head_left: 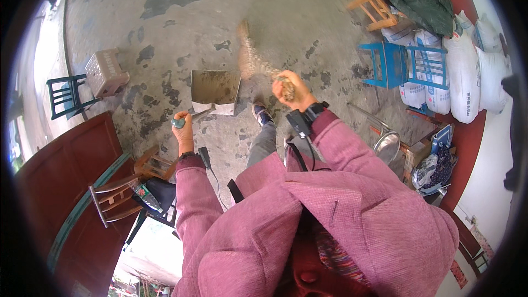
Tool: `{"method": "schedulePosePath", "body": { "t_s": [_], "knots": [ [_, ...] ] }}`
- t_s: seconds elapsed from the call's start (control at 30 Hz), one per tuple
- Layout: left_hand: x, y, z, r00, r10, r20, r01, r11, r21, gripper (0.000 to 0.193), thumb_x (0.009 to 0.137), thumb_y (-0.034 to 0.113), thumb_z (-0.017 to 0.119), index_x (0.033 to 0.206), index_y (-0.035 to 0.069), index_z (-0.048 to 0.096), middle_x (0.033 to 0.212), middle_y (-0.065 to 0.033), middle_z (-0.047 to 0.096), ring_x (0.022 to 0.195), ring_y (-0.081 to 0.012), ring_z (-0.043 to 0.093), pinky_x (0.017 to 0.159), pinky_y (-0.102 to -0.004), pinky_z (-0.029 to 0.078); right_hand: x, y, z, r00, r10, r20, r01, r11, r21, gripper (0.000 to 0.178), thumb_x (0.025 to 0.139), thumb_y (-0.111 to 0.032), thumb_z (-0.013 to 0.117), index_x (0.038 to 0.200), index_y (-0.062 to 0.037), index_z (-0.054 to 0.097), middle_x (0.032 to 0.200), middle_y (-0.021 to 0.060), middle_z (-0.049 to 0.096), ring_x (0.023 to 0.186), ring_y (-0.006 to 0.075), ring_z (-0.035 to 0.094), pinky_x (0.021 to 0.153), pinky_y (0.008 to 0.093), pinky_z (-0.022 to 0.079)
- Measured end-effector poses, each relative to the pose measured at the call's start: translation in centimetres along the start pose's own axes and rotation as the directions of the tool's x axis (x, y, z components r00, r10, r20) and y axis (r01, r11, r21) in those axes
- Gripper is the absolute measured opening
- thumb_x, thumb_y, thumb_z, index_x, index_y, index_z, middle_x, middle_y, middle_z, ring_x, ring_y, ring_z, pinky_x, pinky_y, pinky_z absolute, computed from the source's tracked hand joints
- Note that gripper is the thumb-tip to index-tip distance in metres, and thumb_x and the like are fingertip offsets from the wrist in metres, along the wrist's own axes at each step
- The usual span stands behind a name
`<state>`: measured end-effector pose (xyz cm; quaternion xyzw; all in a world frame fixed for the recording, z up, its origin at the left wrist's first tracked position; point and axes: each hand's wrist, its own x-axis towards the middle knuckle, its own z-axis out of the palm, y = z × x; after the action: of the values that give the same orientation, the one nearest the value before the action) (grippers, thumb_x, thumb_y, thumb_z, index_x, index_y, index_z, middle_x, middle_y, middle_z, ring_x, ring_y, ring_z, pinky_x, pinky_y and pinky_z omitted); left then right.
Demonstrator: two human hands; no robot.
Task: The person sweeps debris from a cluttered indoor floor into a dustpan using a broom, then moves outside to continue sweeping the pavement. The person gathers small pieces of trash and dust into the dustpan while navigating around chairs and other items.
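My left hand (185, 131) is closed round the handle of a dustpan (222, 108); its square metal pan lies on the concrete floor ahead, with dirt inside. In my right hand (295, 92) is the handle end of a straw broom (252, 62), gripped by closed fingers. The broom slants away to the upper left, and its bristles, blurred, are beside the pan's right edge. One of my shoes (260, 112) stands just behind the pan.
Left are a perforated plastic crate (107, 72), a dark green chair (67, 96) and a red door (71, 187). To the right stand a blue chair (388, 65), a wooden stool (375, 6), stacked white sacks (465, 74) and a metal-framed stool (387, 144).
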<state>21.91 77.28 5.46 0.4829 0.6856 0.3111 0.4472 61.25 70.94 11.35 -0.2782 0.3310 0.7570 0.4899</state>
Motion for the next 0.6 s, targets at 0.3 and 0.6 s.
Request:
{"method": "schedulePosePath", "body": {
  "t_s": [0.3,0.6],
  "knots": [
    [7.8,-0.6,0.9,0.997,0.071,0.036,-0.076,0.987,0.144,0.008,0.081,0.005,0.063,0.088,0.004,0.064,0.082,0.0004,0.062,0.078,-0.0111,0.054,0.075,-0.0264,0.045,-4.5,-11.1,-4.0,0.848,-0.421,-0.322,0.396,0.907,-0.141,0.021,0.082,-0.015,0.059,0.091,-0.0072,0.041,0.073,0.0059,0.048,0.059,0.0141,0.054,0.049,0.0268,0.049],
    [9.4,1.5,4.2,0.998,-0.066,0.017,0.066,0.998,0.011,0.008,0.084,0.005,0.061,0.091,0.007,0.06,0.087,0.0027,0.057,0.083,-0.0102,0.051,0.079,-0.0252,0.041,1.4,-32.7,-7.7,0.652,-0.722,-0.233,0.651,0.69,-0.317,0.015,0.08,-0.016,0.057,0.079,-0.0065,0.045,0.068,0.0109,0.053,0.058,0.023,0.055,0.052,0.0366,0.045]
  ]
}}
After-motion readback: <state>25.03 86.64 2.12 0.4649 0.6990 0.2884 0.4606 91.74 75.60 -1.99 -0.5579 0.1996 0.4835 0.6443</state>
